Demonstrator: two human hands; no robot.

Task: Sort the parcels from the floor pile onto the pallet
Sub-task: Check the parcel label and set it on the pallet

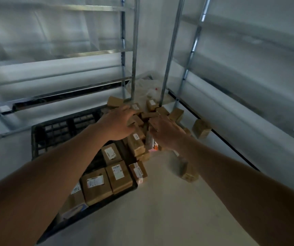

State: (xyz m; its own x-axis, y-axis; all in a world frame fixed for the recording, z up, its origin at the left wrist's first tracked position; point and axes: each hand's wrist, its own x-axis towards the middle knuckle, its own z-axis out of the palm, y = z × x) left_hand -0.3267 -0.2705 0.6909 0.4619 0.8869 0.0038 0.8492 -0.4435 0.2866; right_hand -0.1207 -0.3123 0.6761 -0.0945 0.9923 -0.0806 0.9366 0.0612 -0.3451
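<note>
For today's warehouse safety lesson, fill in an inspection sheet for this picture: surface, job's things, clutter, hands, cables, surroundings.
Surface: pale floor, bare in the foreground.
Job's things: black pallet with labelled parcels along its near edge; parcel pile beyond.
Clutter: stray parcel by the right rack; blurred parcel on the floor.
Hands: left hand and right hand reach into the pile; grip unclear.
Cables: nothing seen.
Surroundings: metal shelving; plastic bag in the corner.

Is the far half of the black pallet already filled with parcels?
No: the far part of the black pallet shows bare grid, while labelled parcels sit along its near edge.
</note>
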